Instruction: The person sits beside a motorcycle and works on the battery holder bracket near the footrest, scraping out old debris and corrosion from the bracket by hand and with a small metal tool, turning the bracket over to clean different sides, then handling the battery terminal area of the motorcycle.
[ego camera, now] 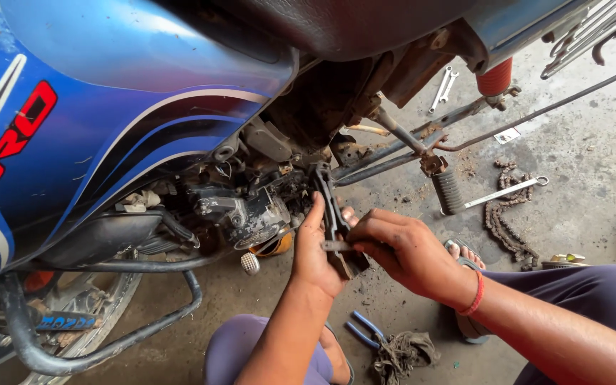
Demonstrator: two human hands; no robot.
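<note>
One blue motorcycle (pixel 130 85) fills the top left, side cover off so the engine (pixel 251 207) is bare. Both hands are on one long black chain guard (pixel 333 214) standing right by the engine: left hand (pixel 315 249) flat behind it with fingers open, right hand (pixel 401 249) with fingers pinched on its lower end. On the concrete floor (pixel 593 157): one greasy chain (pixel 504 214), three spanners, one (pixel 504 192) across the chain and two (pixel 443 87) further back, blue-handled pliers (pixel 365 329) beside a rag (pixel 404 353). Free floor is on the right.
</note>
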